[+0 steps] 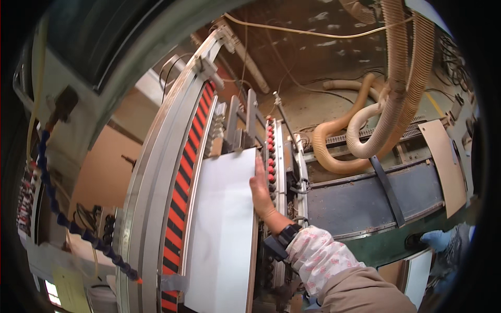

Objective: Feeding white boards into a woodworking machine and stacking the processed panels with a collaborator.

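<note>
A long white panel [222,224] lies lengthwise on the machine, beside a rail with red and black diagonal stripes [182,193]. Against the panel's right edge, near its far end, rests my right hand [262,190]. Its fingers are stretched out along that edge and are not wrapped around anything. A dark watch [287,235] sits on my right wrist, below it a patterned sleeve cover [323,253]. Just right of the hand runs a row of red and dark rollers [271,156]. My left hand is out of view.
Metal brackets [242,122] stand at the panel's far end. A blue segmented hose [78,227] hangs at the left. Ribbed ducts [360,135] loop at the far right. Another person's blue-gloved hand [437,240] shows at the right, near a dark bed [355,203] with a black bar [387,190] across it.
</note>
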Motion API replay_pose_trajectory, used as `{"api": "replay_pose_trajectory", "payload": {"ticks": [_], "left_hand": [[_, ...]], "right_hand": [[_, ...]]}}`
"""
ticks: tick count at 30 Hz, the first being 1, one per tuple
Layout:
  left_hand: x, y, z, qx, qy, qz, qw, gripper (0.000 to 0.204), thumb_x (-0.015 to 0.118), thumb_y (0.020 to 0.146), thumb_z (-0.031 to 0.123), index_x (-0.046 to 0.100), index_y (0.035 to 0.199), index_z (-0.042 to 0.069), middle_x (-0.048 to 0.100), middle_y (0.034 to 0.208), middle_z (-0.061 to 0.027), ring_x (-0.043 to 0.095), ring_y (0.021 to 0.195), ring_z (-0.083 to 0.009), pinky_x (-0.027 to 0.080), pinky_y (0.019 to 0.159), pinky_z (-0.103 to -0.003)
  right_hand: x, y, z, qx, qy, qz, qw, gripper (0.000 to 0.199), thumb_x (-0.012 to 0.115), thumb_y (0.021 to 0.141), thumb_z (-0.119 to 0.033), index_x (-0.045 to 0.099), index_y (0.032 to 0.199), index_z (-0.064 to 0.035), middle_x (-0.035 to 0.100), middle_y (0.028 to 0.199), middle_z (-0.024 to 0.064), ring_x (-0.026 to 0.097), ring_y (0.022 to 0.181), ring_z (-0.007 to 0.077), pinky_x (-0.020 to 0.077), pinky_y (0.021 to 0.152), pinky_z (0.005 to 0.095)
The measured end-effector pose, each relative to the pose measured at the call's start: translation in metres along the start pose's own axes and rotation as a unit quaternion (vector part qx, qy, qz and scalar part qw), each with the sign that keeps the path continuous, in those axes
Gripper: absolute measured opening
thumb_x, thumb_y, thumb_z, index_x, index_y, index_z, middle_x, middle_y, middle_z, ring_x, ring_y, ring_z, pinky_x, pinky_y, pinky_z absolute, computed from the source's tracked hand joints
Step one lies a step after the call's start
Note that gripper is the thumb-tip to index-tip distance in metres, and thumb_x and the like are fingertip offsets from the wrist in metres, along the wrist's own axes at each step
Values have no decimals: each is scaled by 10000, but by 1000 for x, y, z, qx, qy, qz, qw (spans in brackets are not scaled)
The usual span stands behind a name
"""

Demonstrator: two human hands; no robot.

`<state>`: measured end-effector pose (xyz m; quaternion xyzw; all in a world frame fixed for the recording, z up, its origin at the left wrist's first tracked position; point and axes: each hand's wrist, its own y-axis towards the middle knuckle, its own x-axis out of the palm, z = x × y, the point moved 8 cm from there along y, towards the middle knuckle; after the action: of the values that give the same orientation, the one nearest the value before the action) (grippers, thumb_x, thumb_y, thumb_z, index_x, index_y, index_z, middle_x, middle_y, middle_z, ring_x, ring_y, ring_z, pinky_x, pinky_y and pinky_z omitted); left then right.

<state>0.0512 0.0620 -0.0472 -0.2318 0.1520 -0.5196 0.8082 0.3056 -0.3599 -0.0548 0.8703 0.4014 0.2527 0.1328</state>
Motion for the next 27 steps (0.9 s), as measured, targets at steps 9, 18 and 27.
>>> {"api": "replay_pose_trajectory", "payload": {"ticks": [9, 18, 27], "left_hand": [[13, -6, -2, 64, -8, 12, 998, 256, 498, 878, 284, 537, 883, 31, 547, 770, -54, 543, 709, -166, 462, 612, -315], [27, -15, -12, 46, 297, -112, 947, 389, 397, 918, 350, 508, 750, 17, 510, 559, -48, 465, 396, -104, 361, 349, -220], [30, -13, -11, 75, 295, -188, 934, 457, 351, 926, 364, 537, 708, 8, 515, 523, -48, 426, 364, -79, 310, 326, -203]], "right_hand": [[-11, -18, 2, 42, -212, 42, 975, 644, 332, 901, -477, 196, 1361, -47, 143, 1408, 219, 124, 1315, 331, 108, 1057, 400], [16, -192, -115, -1, -83, -56, 995, 645, 348, 905, -448, 226, 1336, 16, 175, 1410, 192, 138, 1314, 338, 121, 1057, 402], [21, -208, -121, 22, -96, -39, 994, 558, 376, 913, -367, 283, 1311, 11, 217, 1397, 185, 161, 1315, 305, 129, 1059, 374]]}}
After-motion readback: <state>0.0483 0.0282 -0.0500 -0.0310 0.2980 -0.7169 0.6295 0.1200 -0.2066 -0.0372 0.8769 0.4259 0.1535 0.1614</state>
